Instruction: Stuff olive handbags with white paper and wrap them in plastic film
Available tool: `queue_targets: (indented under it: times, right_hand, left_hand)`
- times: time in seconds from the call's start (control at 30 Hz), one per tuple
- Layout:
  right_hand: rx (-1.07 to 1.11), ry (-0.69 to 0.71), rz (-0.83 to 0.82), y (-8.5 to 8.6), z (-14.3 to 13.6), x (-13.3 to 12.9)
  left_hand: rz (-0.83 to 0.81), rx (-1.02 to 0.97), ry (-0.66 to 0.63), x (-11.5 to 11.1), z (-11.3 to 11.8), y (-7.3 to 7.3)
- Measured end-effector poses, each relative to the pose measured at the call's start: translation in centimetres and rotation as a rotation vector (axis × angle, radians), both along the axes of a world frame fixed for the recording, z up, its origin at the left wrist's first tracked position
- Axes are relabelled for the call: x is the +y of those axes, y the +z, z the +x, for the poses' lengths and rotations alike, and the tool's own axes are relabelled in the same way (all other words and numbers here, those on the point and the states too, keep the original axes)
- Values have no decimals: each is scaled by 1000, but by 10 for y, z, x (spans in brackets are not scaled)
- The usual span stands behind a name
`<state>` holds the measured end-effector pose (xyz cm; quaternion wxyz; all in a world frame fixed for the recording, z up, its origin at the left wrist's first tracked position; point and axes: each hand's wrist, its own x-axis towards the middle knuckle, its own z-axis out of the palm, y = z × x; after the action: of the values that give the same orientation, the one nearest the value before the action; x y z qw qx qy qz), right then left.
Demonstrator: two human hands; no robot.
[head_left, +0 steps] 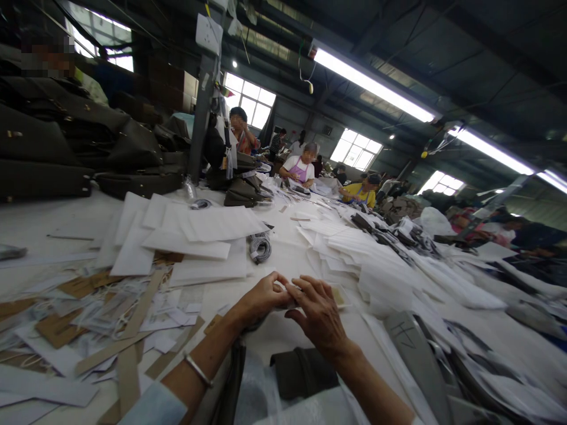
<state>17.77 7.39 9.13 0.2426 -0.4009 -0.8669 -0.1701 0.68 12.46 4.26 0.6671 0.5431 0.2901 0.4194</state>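
My left hand (264,297) is closed in a pinch above the worktable (283,215), its fingertips meeting those of my right hand (319,316). The fingers of the right hand are bent and drawn in against the left; whatever lies between the two is too small and hidden to name. Just below my hands is a dark olive bag piece (303,373) with a raised band, lying among clear plastic film. Beyond the left hand a coiled grey cord (260,248) rests on the table. A small pale block (340,296) sits right behind my right hand.
White foam sheets (208,224) and cardboard strips (142,304) with tags spread across the left. More foam sheets (381,268) and a grey bag panel (405,345) lie on the right. Dark bags (66,141) are piled by a post (201,112). Several people work farther back.
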Motion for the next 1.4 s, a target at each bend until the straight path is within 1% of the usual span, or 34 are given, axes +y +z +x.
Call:
queue_targets:
  times: [0.07,0.1,0.13,0.17,0.23,0.3,0.33,0.43,0.5,0.6,0.7,0.87,0.93,1.0,1.1,1.4]
  right_hand:
    - [-12,31,-88,3,1,5]
    - [-24,22,-148,5,2,8]
    - [-43,-1,-215,7,4,12]
    - [-61,-36,-277,10,6,17]
    - [-69,-120,-353,17,14,26]
    - [-5,-200,-347,24,23,34]
    - [38,-229,-333,26,28,37]
    - [107,-260,-346,26,36,36]
    - [90,-242,-389,21,34,31]
    - [71,-225,-444,8,23,24]
    - [113,-216,-459,-11,10,24]
    - [253,-233,-464,-50,-1,36]
    - [308,-242,-460,-60,-1,39]
    - [340,-229,-454,-65,0,39]
    - [354,-204,-458,-64,2,39]
    - [367,-196,-512,-61,5,40]
  left_hand:
    - [-16,-35,-87,-1,-3,2]
    - [-22,-39,-121,-1,-5,4]
    - [-27,-20,-121,0,-7,5]
    - [-30,18,-83,2,-10,6]
    - [-32,117,70,8,-15,6]
    - [-38,183,237,17,-22,5]
    - [-42,193,295,21,-25,3]
    - [-45,209,402,31,-32,-1]
    - [-44,221,431,34,-35,-3]
    - [-25,245,427,33,-35,-5]
    - [18,288,397,32,-34,-10]
    - [113,408,354,39,-37,-26]
    - [145,448,357,42,-38,-32]
    - [172,474,352,43,-39,-36]
    - [198,493,329,44,-39,-40]
    - [226,572,241,45,-43,-43]
